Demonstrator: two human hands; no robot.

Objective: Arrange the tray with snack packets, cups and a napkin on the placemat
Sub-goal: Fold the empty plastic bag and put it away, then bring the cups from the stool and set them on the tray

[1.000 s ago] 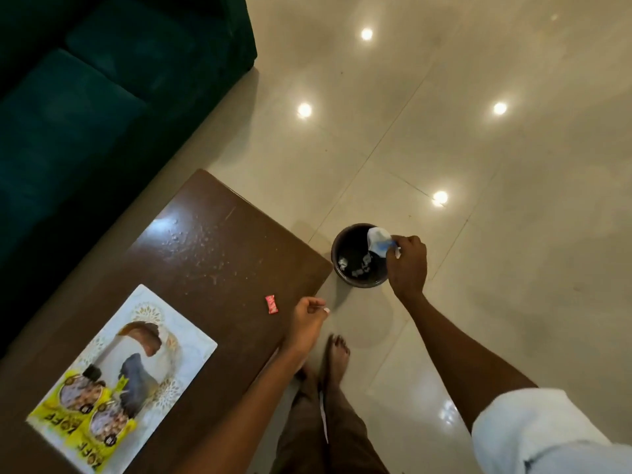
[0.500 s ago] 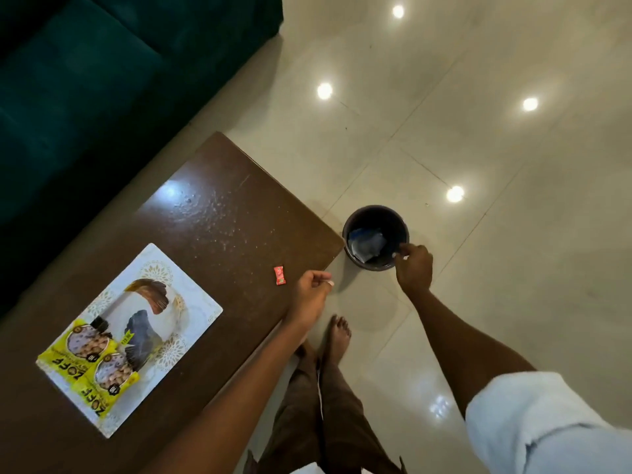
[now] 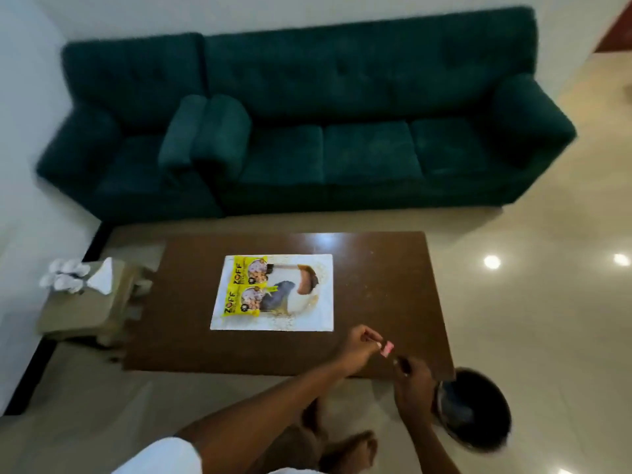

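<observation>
A white patterned placemat [image 3: 307, 313] lies in the middle of the brown table [image 3: 376, 268]. Two yellow snack packets [image 3: 244, 289] sit side by side on its left part. A small pink wrapper [image 3: 388, 348] is on the table near the front right corner. My left hand [image 3: 357, 345] pinches the wrapper's left end with its fingertips. My right hand [image 3: 410, 383] hovers just in front of the wrapper, fingers loosely apart and holding nothing. White cups [image 3: 65, 277] and a folded white napkin [image 3: 102, 278] stand on a beige stool [image 3: 78, 313] left of the table.
A dark round bin [image 3: 478, 415] stands on the tiled floor by the table's front right corner. A green sofa [image 3: 307, 131] runs behind the table. My bare feet [image 3: 349, 449] are on the floor in front of the table.
My right hand dropped the pale scrap into the bin and came back over the table. My left hand reached the pink wrapper. The view swung round onto the table and sofa.
</observation>
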